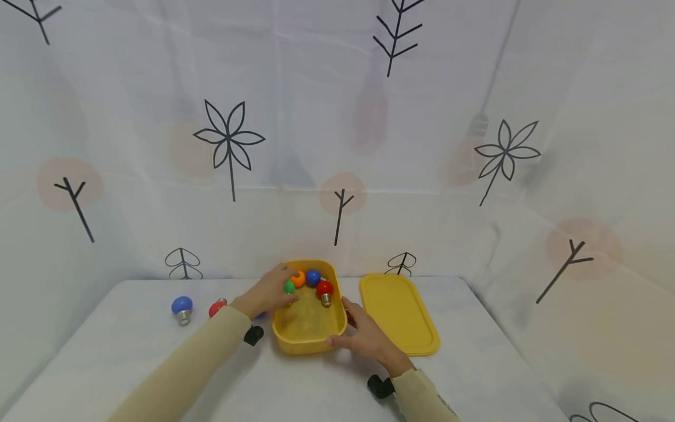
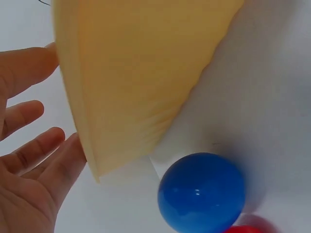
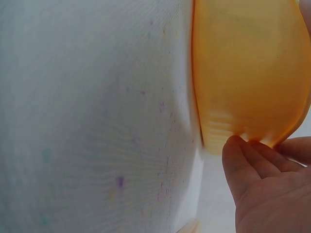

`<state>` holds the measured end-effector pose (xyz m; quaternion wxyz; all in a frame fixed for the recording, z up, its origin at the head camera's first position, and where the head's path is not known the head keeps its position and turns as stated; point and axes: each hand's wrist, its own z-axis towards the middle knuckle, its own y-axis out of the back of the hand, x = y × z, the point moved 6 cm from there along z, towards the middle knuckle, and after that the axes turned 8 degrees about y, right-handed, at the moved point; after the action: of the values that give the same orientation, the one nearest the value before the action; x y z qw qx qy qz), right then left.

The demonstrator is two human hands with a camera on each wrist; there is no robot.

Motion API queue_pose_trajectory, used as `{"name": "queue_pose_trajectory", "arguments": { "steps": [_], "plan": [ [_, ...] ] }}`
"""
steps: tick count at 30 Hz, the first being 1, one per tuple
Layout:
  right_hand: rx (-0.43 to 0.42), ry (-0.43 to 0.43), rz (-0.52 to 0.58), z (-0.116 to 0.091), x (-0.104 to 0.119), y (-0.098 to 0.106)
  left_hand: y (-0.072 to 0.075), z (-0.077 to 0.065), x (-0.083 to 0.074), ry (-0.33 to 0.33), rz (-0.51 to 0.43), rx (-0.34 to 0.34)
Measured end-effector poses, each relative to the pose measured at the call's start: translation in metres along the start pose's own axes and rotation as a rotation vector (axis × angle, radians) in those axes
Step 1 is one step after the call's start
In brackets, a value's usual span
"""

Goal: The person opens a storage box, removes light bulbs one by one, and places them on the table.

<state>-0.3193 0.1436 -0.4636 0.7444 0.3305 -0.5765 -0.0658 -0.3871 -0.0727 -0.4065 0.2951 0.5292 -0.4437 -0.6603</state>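
A yellow plastic box point(image 1: 306, 346) sits on the table with a green bulb point(image 1: 289, 287), an orange bulb point(image 1: 298, 279), a blue bulb point(image 1: 313, 277) and a red bulb point(image 1: 324, 289) inside. My left hand point(image 1: 270, 289) reaches over the box's left rim, fingers spread beside the green bulb; the wall hides some fingertips in the left wrist view. My right hand point(image 1: 367, 335) holds the box's near right corner, thumb at the front and fingers along the right side. In the right wrist view, its fingertips point(image 3: 235, 143) touch the outer wall.
A blue bulb point(image 1: 181, 305) and a red bulb point(image 1: 217, 307) lie on the table to the left. Another blue bulb point(image 2: 201, 191) lies close to the box, mostly behind my left wrist in the head view. The yellow lid point(image 1: 399, 313) lies flat right of the box.
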Motion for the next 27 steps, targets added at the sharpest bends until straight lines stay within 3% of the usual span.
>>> {"name": "queue_pose_trajectory", "arguments": {
  "steps": [12,17,23,27],
  "plan": [
    [0.009,0.003,-0.005,0.001,0.003,0.000,-0.007,0.005,-0.004,0.029,0.036,0.076],
    [0.004,0.010,-0.009,0.000,0.004,0.001,-0.009,0.005,-0.006,0.006,0.046,0.079],
    [0.001,0.022,-0.002,-0.001,0.004,0.002,-0.012,0.004,-0.014,-0.077,0.014,0.082],
    [0.000,0.028,0.000,-0.002,0.004,0.002,-0.013,0.004,-0.015,-0.070,0.052,0.078]
  ]
}}
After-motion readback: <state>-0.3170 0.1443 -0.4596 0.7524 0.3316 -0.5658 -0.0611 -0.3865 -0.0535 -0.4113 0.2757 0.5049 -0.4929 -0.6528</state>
